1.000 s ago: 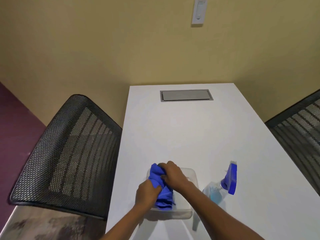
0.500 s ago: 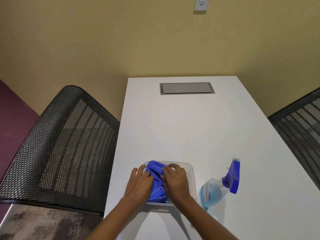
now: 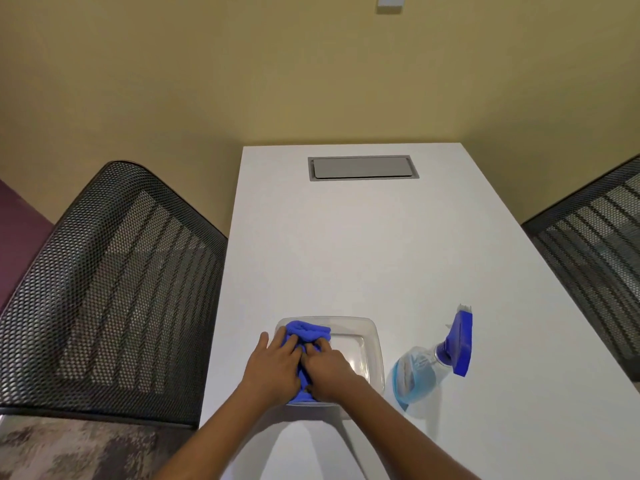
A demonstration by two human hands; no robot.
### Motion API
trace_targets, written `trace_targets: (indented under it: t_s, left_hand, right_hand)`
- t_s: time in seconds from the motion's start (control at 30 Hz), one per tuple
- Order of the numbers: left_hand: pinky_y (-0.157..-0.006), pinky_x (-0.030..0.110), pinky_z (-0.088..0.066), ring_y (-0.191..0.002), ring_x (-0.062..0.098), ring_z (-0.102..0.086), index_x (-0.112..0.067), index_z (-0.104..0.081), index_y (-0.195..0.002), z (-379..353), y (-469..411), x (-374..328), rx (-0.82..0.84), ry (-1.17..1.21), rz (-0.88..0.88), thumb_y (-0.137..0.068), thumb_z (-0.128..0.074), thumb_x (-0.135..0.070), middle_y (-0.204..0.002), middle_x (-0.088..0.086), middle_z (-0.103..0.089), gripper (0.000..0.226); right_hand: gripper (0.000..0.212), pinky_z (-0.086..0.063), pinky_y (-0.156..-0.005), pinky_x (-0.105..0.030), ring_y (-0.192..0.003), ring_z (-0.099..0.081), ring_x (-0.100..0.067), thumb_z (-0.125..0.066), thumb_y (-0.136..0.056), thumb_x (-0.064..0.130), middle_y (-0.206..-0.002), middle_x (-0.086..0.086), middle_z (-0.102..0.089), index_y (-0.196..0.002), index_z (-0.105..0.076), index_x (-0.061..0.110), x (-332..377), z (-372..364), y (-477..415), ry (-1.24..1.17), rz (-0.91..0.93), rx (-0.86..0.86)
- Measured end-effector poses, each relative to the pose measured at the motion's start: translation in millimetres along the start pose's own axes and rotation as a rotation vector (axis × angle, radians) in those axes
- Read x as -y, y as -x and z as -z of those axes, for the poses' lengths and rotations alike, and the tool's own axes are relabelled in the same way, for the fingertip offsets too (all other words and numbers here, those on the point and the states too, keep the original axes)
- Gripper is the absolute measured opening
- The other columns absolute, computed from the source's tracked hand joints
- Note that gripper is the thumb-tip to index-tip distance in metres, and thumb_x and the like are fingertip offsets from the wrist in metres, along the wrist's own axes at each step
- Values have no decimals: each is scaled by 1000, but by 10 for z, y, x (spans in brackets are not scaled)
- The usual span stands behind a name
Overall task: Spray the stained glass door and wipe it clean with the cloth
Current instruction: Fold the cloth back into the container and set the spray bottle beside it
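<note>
A blue cloth (image 3: 308,332) lies bunched in the left half of a clear plastic tray (image 3: 372,344) on the white table (image 3: 346,254). My left hand (image 3: 275,363) and my right hand (image 3: 329,370) press down on the cloth side by side, fingers bent into the fabric. A spray bottle (image 3: 420,372) with pale blue liquid and a blue trigger head (image 3: 460,344) stands just right of the tray, untouched. No glass door is in view.
Black mesh chairs stand at the table's left (image 3: 114,289) and right (image 3: 595,258). A grey cable hatch (image 3: 363,167) sits in the table's far end. A yellow wall (image 3: 311,71) rises behind, and patterned carpet (image 3: 79,448) lies at the lower left.
The cloth was held bunched up above the tray a second ago. Both hands have lowered it into the tray and now press it flat.
</note>
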State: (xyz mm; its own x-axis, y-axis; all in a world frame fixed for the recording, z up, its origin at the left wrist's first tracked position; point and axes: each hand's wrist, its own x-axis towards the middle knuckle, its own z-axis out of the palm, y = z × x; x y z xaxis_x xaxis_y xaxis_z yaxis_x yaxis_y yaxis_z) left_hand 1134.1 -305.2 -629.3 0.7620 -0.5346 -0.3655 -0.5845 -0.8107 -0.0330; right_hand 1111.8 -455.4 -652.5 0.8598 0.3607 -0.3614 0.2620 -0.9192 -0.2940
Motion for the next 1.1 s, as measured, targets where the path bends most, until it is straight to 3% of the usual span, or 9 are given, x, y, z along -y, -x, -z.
trace_targets:
  t_s: [0.1, 0.2, 0.3, 0.37, 0.47, 0.6, 0.67, 0.9, 1.1]
  left_hand:
    - [-103, 54, -32, -133, 31, -36, -18, -60, -119, 114, -13, -40, 38, -12, -19, -83, -26, -41, -132, 1, -55, 55]
    - [-85, 54, -44, -115, 31, -45, -24, -67, -98, 179, 40, -122, -36, 0, 68, -74, -36, -39, -108, 2, -68, 42]
    - [-76, 60, -46, -115, 42, -56, -15, -70, -104, 24, 74, -142, -94, -7, 109, -75, -47, -50, -115, 13, -66, 51]
    - [-73, 62, -49, -114, 44, -57, -11, -71, -104, -21, 71, -164, -109, -5, 113, -78, -44, -56, -117, 16, -66, 58]
    - [-76, 63, -49, -117, 46, -50, -11, -65, -116, 37, 61, -236, -174, 47, 104, -83, -39, -57, -121, 18, -62, 62]
    - [-87, 70, -42, -130, 53, -42, -13, -46, -137, 40, 55, -323, -205, 87, 62, -84, -43, -63, -143, 24, -48, 74]
    - [-92, 72, -37, -134, 54, -36, -13, -42, -142, 28, 47, -349, -204, 94, 41, -84, -42, -65, -150, 25, -39, 78]
    - [-94, 77, -32, -134, 52, -37, -16, -35, -142, 3, -9, -376, -143, 109, -17, -82, -37, -70, -152, 24, -37, 82]
    - [-87, 81, -34, -134, 50, -39, -15, -38, -142, -36, -37, -384, -88, 125, 17, -81, -35, -73, -150, 22, -41, 84]
  right_hand:
    - [43, -45, -76, -46, -130, -31, -39, -58, -88, 14, -136, -18, -44, -128, -49, 1, 45, 46, -2, 40, -23, -2]
    - [28, -42, -73, -39, -120, -42, -36, -53, -87, 11, -122, -17, -58, -112, -60, 2, 69, 77, 77, -44, -22, -123]
    - [21, -47, -85, -35, -104, -52, -23, -47, -88, 19, -95, -8, -69, -85, -66, 10, 89, 114, 319, -218, -75, -447]
    - [23, -40, -95, -27, -96, -49, -11, -52, -89, 22, -77, -2, -68, -71, -65, 12, 104, 121, 610, -278, -137, -755]
    - [14, -33, -96, -19, -96, -46, -15, -73, -78, 25, -80, 0, -62, -79, -65, 13, 139, 36, 1100, -306, -314, -1042]
    - [68, -47, -91, -34, -100, -47, -16, -90, -62, 26, -113, -7, -49, -115, -50, 10, 98, 6, 1447, -788, -946, -1011]
    - [79, -48, -92, -36, -105, -50, -19, -90, -63, 23, -123, -12, -47, -124, -42, 9, 2, 80, 1502, -859, -1074, -1017]
    - [92, -51, -92, -38, -117, -54, -26, -87, -67, 29, -138, -9, -48, -140, -32, 13, -306, 205, 1410, -917, -963, -1039]
    - [52, -56, -89, -41, -96, -65, -24, -71, -83, 39, -111, -6, -65, -123, -47, 18, -388, 103, 1400, -949, -958, -947]
